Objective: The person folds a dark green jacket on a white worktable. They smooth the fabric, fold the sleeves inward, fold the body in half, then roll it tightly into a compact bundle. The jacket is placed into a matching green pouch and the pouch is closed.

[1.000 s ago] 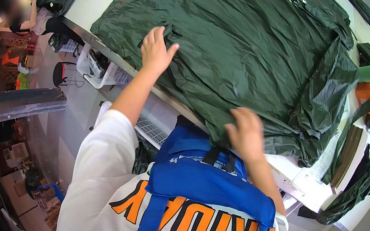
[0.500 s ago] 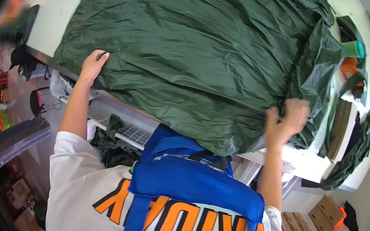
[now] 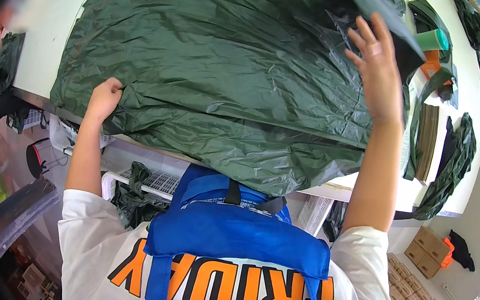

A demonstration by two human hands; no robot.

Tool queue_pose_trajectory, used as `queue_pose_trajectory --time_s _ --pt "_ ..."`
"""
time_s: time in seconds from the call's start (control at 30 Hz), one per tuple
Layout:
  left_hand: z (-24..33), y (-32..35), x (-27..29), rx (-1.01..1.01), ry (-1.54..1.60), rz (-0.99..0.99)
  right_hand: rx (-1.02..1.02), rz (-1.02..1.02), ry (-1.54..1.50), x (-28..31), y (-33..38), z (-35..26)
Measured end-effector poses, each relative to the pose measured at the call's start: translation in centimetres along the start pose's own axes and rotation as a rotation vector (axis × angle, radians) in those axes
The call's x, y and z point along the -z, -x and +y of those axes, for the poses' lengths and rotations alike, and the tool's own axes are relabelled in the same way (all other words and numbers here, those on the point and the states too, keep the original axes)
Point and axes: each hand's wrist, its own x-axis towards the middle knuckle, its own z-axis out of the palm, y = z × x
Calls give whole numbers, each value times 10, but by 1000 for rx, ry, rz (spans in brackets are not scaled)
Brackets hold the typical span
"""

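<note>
A large, wrinkled dark green sheet of thin, shiny fabric (image 3: 221, 58) covers most of the white table (image 3: 46, 48) and hangs over its near edge. My left hand (image 3: 105, 99) is closed on the sheet near its left front part, with the fingers curled in. Over the right side of the fabric, my right hand (image 3: 377, 71) is raised and open, fingers apart and palm partly showing. Just beyond it, a darker flap of the fabric is blurred by motion. Whether the right fingertips touch that flap cannot be made out.
At the right stand a green roll (image 3: 431, 40), an orange object (image 3: 431, 64) and a brown cardboard stack (image 3: 426, 143). A crumpled green piece (image 3: 452, 167) hangs off the table's right end. White baskets (image 3: 158, 183) sit below the front edge. Cartons (image 3: 426, 252) are stacked at lower right.
My right hand has lifted from the near right part of the sheet and moved away from me, opening out. The right part of the fabric has swung toward the far side. My left hand stays on the sheet.
</note>
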Motion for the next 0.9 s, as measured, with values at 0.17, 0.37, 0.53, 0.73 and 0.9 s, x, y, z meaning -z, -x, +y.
queue_pose_trajectory --time_s 0.17,0.37,0.53,0.73,0.9 --pt "26 -14 -2 -137 39 -48 -93 165 1256 103 109 73" --pt "29 -17 13 279 814 -206 -279 -58 1445 154 193 104" --pt "-8 -21 14 362 1195 -124 -239 56 1640 132 167 116" --pt "9 44 1 252 733 -171 52 -159 889 -29 213 95" --pt "19 52 17 46 763 84 1 -596 1247 -65 237 105"
